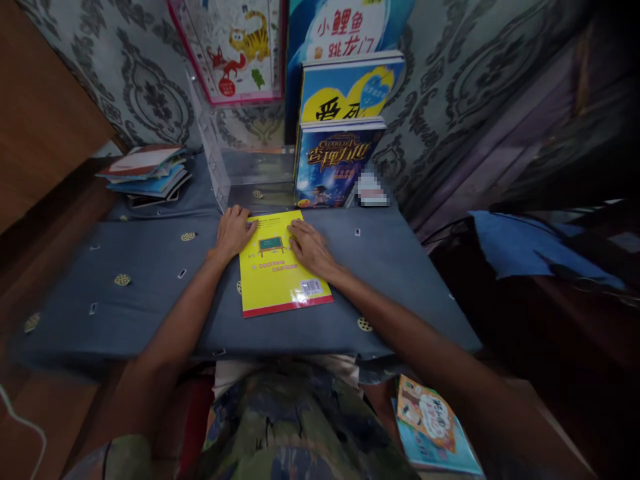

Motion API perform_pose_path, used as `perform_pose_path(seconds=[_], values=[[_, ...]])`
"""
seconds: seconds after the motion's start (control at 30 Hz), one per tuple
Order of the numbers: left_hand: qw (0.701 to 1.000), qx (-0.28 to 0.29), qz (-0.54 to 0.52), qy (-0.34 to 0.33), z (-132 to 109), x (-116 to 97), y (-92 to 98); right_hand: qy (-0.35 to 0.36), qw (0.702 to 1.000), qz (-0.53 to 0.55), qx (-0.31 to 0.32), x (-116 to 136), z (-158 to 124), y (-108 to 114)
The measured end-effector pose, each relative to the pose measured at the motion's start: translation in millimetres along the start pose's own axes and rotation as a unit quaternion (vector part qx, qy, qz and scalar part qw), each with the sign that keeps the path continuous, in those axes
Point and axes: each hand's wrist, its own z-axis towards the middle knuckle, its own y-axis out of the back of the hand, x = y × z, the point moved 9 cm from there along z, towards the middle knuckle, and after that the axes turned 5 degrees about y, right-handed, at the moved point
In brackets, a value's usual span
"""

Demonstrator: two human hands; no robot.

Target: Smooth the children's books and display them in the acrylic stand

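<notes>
A thin yellow book (270,283) with a red bottom strip lies flat on the cloth-covered table, its barcode side up. My left hand (234,232) rests at the book's upper left edge, thumb on the cover and fingers loosely bent beside it. Across the upper right part of the cover lies my right hand (311,248), fingers extended and touching it. Neither hand lifts the book. Just behind it stands a clear acrylic rack (217,157), with a dark blue book (335,163) upright in its right front section.
Behind the dark blue book stand a blue-and-yellow book (345,83) and a taller blue one (350,23). A pink-edged book (240,50) stands upper left. Stacked books (150,172) lie at the table's left. Lower right, more books (433,427) lie beside my lap.
</notes>
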Motion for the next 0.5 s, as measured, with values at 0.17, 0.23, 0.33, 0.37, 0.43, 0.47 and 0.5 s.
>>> perform_pose_path(seconds=[0.17,0.23,0.33,0.37,0.43,0.47,0.5], values=[[0.999,-0.011,-0.036,0.015,5,12,-2.5,0.022,1.000,0.000,0.004,2,-2,-4],[0.998,-0.009,-0.062,0.030,7,19,-2.8,0.029,1.000,0.002,0.001,3,-3,-5],[0.994,0.000,-0.095,0.059,9,28,-2.0,0.032,0.999,0.001,-0.003,3,-3,-5],[0.992,0.002,-0.105,0.069,10,31,-1.2,0.031,1.000,-0.001,-0.002,3,-3,-4],[0.988,0.004,-0.129,0.086,10,38,1.3,0.030,1.000,-0.003,0.000,4,-3,-4],[0.985,0.005,-0.147,0.091,10,41,2.6,0.028,1.000,-0.003,0.000,5,-3,-3],[0.980,0.008,-0.174,0.095,10,44,3.5,0.026,1.000,-0.001,0.002,5,-3,-3]])
